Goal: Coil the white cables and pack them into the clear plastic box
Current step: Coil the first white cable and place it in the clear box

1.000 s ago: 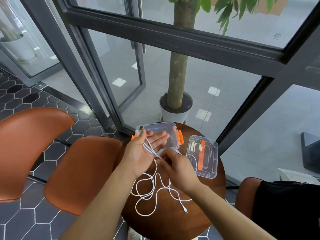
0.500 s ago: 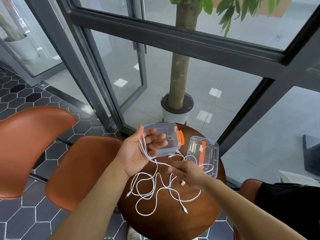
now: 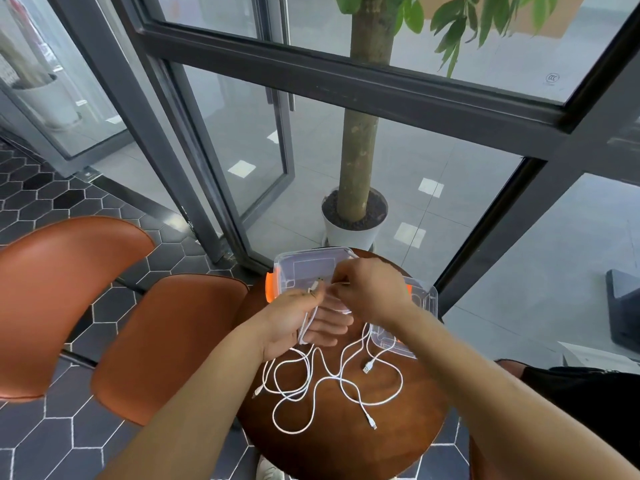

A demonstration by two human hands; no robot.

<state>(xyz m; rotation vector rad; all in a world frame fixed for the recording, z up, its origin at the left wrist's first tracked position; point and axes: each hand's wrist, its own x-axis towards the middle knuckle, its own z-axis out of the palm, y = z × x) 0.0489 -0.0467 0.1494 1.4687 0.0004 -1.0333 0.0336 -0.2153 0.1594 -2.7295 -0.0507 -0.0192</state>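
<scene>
**Head view: both hands work one white cable above the round worktop**

Head camera looks down on a small round wooden worktop [image 3: 398, 441]. Left hand [image 3: 304, 323] is held palm up over the worktop's 11 o'clock area, fingers spread and pointing toward 3 o'clock, with turns of a white cable [image 3: 306, 323] looped around the palm; a plug end sticks up by the thumb. Right hand [image 3: 367, 289] sits just beyond it at 12 o'clock, its grip pressed together in a pinch on the same cable between thumb and fingertips.

More white cables [image 3: 322, 379] lie loose and tangled across the middle of the worktop, trailing from under the left hand toward 6 o'clock; plug ends show at 9 o'clock, 3 o'clock and 5 o'clock of the tangle.

Clear plastic box [image 3: 304, 268], with an orange latch on its left side, stands at the worktop's far edge at 12 o'clock, partly behind the hands. A clear lid [image 3: 420, 306] with orange trim lies at 2 o'clock, largely hidden by the right forearm.

Two brown chairs [image 3: 166, 341] stand at 9 o'clock, and a potted tree [image 3: 356, 216] stands beyond the glass at 12 o'clock.
</scene>
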